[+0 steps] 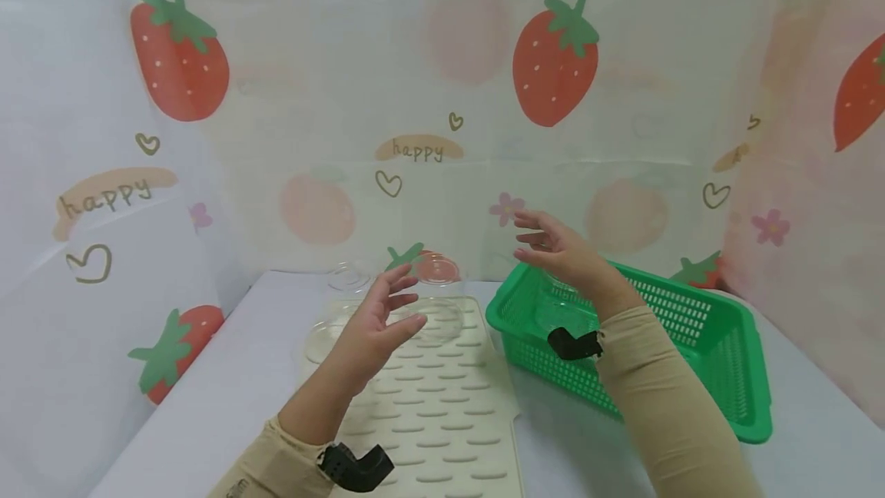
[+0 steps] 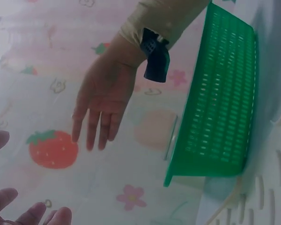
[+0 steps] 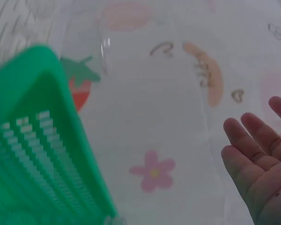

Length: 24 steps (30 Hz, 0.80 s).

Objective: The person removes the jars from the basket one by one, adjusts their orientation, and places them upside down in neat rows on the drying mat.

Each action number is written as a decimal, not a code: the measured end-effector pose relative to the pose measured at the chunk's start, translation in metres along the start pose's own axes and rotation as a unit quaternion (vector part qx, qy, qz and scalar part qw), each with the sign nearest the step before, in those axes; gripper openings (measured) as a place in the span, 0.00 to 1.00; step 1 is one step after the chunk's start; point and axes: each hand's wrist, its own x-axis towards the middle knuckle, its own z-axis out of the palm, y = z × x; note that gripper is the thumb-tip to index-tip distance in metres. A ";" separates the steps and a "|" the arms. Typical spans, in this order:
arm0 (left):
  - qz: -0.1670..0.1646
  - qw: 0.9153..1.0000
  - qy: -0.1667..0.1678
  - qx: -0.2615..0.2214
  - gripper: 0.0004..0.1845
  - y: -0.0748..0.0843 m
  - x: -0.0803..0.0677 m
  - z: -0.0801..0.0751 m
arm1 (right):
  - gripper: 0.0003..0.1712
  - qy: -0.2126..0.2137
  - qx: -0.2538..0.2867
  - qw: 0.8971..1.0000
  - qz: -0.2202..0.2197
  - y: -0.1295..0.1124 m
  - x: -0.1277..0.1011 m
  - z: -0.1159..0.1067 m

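Observation:
Both hands hover open in the air and hold nothing. My left hand (image 1: 387,313) is raised over the cream ribbed drying mat (image 1: 442,406), fingers loosely spread; its fingertips (image 2: 33,213) show in the left wrist view. My right hand (image 1: 549,244) floats above the far left corner of the green slotted basket (image 1: 691,344), fingers straight (image 2: 100,108), palm seen in the right wrist view (image 3: 260,164). Several clear glass bowls stand upside down on the mat's far end, the nearest (image 1: 442,317) just beyond my left hand. Another clear glass piece (image 1: 563,306) lies inside the basket.
The mat and basket (image 2: 220,103) sit side by side on a white table (image 1: 207,398). Strawberry-print sheets wall it in at the back and both sides. The basket rim (image 3: 37,150) fills the lower left of the right wrist view.

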 end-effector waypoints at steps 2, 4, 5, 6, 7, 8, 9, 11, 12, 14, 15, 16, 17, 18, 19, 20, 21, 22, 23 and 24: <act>0.004 1.000 -0.007 -0.003 0.34 -0.001 0.002 0.006 | 0.37 0.006 -0.005 1.000 0.012 0.005 -0.002 -0.009; 0.007 1.000 -0.012 -0.007 0.34 -0.001 0.004 0.012 | 0.37 0.010 -0.016 1.000 0.020 0.010 -0.004 -0.017; 0.009 1.000 -0.015 -0.011 0.34 -0.002 0.005 0.014 | 0.38 0.013 -0.024 0.999 0.025 0.012 -0.004 -0.021; 0.010 1.000 -0.016 -0.012 0.34 -0.002 0.006 0.017 | 0.38 0.017 -0.035 0.999 0.031 0.015 -0.005 -0.024; 0.011 1.000 -0.018 -0.015 0.34 -0.003 0.007 0.019 | 0.38 0.020 -0.046 0.998 0.037 0.017 -0.005 -0.027; 0.013 1.000 -0.020 -0.017 0.34 -0.003 0.008 0.021 | 0.38 0.022 -0.055 0.997 0.042 0.020 -0.005 -0.030; 0.014 0.999 -0.022 -0.019 0.34 -0.003 0.008 0.023 | 0.37 0.026 -0.063 0.997 0.045 0.022 -0.005 -0.033; 0.016 0.999 -0.024 -0.024 0.34 -0.004 0.010 0.027 | 0.37 0.032 -0.077 0.995 0.060 0.023 -0.007 -0.038; 0.016 0.999 -0.025 -0.026 0.34 -0.004 0.010 0.030 | 0.38 0.034 -0.081 0.994 0.067 0.026 -0.008 -0.041; 0.014 0.999 -0.028 -0.033 0.34 -0.004 0.012 0.034 | 0.39 0.039 -0.087 0.992 0.081 0.032 -0.011 -0.048; 0.011 0.999 -0.030 -0.036 0.34 -0.004 0.012 0.036 | 0.39 0.043 -0.091 0.991 0.087 0.035 -0.012 -0.051; 0.008 0.999 -0.031 -0.039 0.34 -0.005 0.012 0.038 | 0.40 0.046 -0.094 0.990 0.094 0.039 -0.014 -0.055; 0.006 0.999 -0.033 -0.042 0.34 -0.005 0.013 0.040 | 0.41 0.050 -0.098 0.989 0.098 0.046 -0.014 -0.059; 0.002 0.998 -0.035 -0.044 0.34 -0.006 0.013 0.042 | 0.41 0.052 -0.101 0.988 0.104 0.050 -0.016 -0.062; 0.000 0.998 -0.037 -0.045 0.34 -0.007 0.014 0.044 | 0.42 0.055 -0.106 0.987 0.109 0.053 -0.017 -0.065; -0.002 0.998 -0.038 -0.043 0.34 -0.008 0.014 0.045 | 0.42 0.056 -0.111 0.986 0.115 0.056 -0.018 -0.068; -0.003 0.998 -0.038 -0.044 0.34 -0.009 0.015 0.046 | 0.43 0.057 -0.112 0.985 0.122 0.059 -0.019 -0.071; -0.005 0.998 -0.039 -0.044 0.34 -0.009 0.015 0.048 | 0.44 0.057 -0.115 0.983 0.129 0.061 -0.020 -0.074; -0.005 0.998 -0.039 -0.043 0.34 -0.010 0.015 0.049 | 0.45 0.056 -0.120 0.982 0.137 0.063 -0.021 -0.076; -0.006 0.998 -0.041 -0.043 0.34 -0.011 0.015 0.051 | 0.46 0.054 -0.124 0.980 0.144 0.065 -0.022 -0.078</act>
